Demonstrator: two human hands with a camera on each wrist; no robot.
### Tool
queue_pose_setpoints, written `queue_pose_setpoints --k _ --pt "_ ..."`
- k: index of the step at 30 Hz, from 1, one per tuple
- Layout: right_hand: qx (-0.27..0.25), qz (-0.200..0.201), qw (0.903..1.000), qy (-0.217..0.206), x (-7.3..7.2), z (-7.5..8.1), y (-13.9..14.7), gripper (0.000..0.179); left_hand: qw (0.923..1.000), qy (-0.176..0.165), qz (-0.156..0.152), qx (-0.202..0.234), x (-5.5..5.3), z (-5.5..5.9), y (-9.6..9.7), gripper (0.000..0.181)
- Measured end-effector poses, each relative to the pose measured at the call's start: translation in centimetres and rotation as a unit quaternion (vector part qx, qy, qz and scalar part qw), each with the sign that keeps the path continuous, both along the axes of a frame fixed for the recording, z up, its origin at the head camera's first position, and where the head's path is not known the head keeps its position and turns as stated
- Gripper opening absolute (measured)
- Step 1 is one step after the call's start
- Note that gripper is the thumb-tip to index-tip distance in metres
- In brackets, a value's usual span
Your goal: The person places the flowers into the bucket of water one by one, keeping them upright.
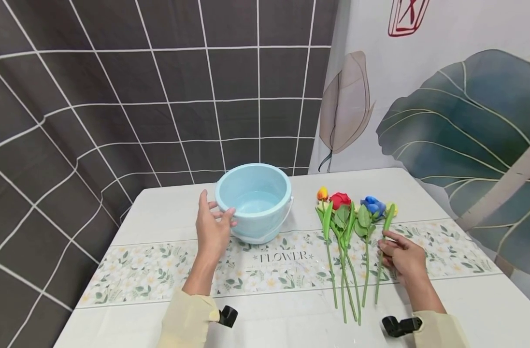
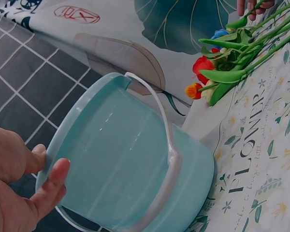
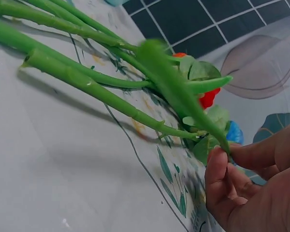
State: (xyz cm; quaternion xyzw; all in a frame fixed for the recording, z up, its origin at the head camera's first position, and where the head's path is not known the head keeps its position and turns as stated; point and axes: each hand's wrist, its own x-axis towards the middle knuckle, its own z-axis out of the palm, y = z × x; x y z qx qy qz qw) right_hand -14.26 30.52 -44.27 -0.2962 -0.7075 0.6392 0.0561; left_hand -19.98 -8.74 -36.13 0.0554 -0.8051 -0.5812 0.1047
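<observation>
A light blue bucket [image 1: 260, 224] stands upright toward the back of the table, its white handle [image 2: 171, 159] hanging down at the side. My left hand [image 1: 213, 229] holds the bucket's rim at its left side, thumb and fingers at the edge. On the right, my right hand [image 1: 405, 256] pinches the green stem of a yellow flower [image 1: 392, 210] between thumb and fingertips. Its stem [image 3: 183, 101] appears blurred in the right wrist view. Beside it lie a blue flower [image 1: 372, 206], a red rose [image 1: 339, 199] and an orange-yellow tulip [image 1: 322, 194].
The white table [image 1: 151, 212] has a floral printed band with the word FLOWER across it. Long green stems [image 1: 344, 290] point toward the front edge. Behind stand a dark grid-patterned curtain [image 1: 169, 77] and a pale leaf-printed cloth [image 1: 365, 29].
</observation>
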Motion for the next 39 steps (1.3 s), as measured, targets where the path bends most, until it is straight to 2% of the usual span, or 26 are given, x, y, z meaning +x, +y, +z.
queue_pose_setpoints --k 3,11,16,21,24,27,30,36,39 --pt "-0.03 -0.015 0.9994 0.005 -0.1 0.1 0.0 0.047 1.0 -0.002 -0.002 0.007 0.0 0.1 0.0 0.082" --pt "-0.062 -0.034 0.9972 0.025 0.0 0.8 0.0 0.043 0.9998 -0.002 -0.007 0.017 0.0 0.2 0.2 0.083" --pt "-0.09 -0.056 0.9921 0.067 -0.1 1.1 0.2 0.039 0.9999 0.0 -0.006 0.015 -0.1 0.2 0.2 0.084" --pt "-0.053 -0.057 0.9894 0.123 -1.1 -0.2 1.3 0.041 0.9999 0.003 -0.004 0.012 -0.1 0.1 0.2 0.083" --pt "-0.034 -0.062 0.9879 0.138 -1.8 -0.8 1.7 0.04 1.0 0.004 -0.002 0.005 0.0 0.1 0.1 0.084" --pt "-0.038 -0.072 0.9841 0.158 -2.4 -1.0 2.0 0.039 1.0 0.005 0.003 -0.001 0.1 0.1 0.1 0.085" --pt "-0.03 -0.074 0.9807 0.178 -2.8 -0.7 1.9 0.038 0.9999 0.006 0.008 -0.001 0.2 0.1 0.1 0.084" --pt "-0.047 -0.082 0.9703 0.222 -3.5 -0.3 1.8 0.038 0.9999 0.007 0.008 0.002 0.3 0.0 0.0 0.082" --pt "-0.044 -0.087 0.9677 0.232 -3.4 0.8 1.0 0.037 1.0 0.002 0.009 0.003 0.3 -0.1 0.0 0.081"
